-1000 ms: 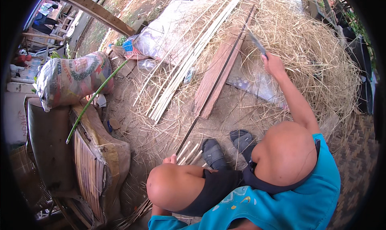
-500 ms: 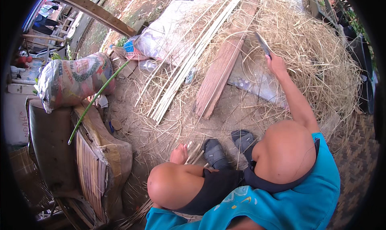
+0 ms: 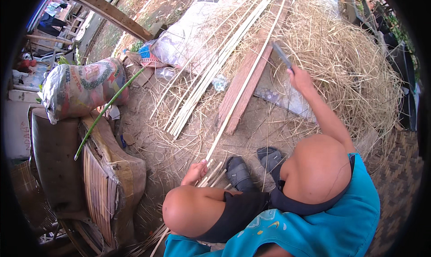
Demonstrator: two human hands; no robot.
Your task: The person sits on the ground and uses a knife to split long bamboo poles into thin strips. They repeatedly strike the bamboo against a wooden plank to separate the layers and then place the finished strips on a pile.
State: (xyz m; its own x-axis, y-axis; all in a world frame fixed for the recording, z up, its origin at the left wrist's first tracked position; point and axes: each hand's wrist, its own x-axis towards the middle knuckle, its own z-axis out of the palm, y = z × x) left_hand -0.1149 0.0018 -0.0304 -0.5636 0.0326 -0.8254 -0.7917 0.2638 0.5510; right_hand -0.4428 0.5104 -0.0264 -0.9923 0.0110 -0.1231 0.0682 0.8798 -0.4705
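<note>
My left hand [image 3: 196, 172], beside my left knee, is closed around the near part of a long pale bamboo strip [image 3: 244, 83]. The strip slants away from me over a reddish-brown wooden plank [image 3: 238, 102]. In my right hand [image 3: 301, 79], out past my right knee, is a knife [image 3: 282, 55] by its handle. Its blade points away to the far left, near the plank's right edge and the strip. More pale strips [image 3: 204, 97] lie side by side left of the plank. Several strip ends [image 3: 213, 178] show on the ground next to my left hand.
Curly shavings [image 3: 354, 55] are heaped on the right and behind the plank. A stuffed sack [image 3: 83, 88] rests on a worn seat [image 3: 121, 176] at left, with a green pole [image 3: 107, 112] leaning across. My sandalled feet [image 3: 241, 174] are close in front of me.
My left hand has come up slightly, and a bamboo strip now lies from it across the plank. My right hand with the knife has shifted left and a little nearer.
</note>
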